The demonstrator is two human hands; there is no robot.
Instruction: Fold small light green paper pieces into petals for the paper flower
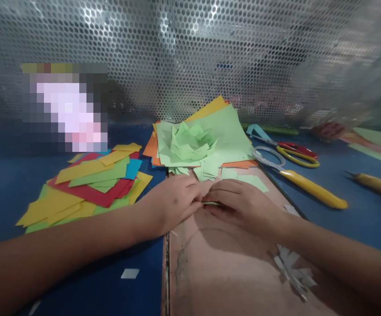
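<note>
Over one pinkish board, two hands pinch one green paper piece near one pointed paper ring.

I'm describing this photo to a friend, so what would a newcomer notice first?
Probably the pale green folded-paper ring on stacked sheets at the back centre. Then the heap of coloured paper on the left and the bright-handled scissors on the right. In front, the left hand and right hand are close together over a pinkish board.

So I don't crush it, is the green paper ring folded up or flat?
Folded up; the green paper ring stands with pointed edges raised.
</note>
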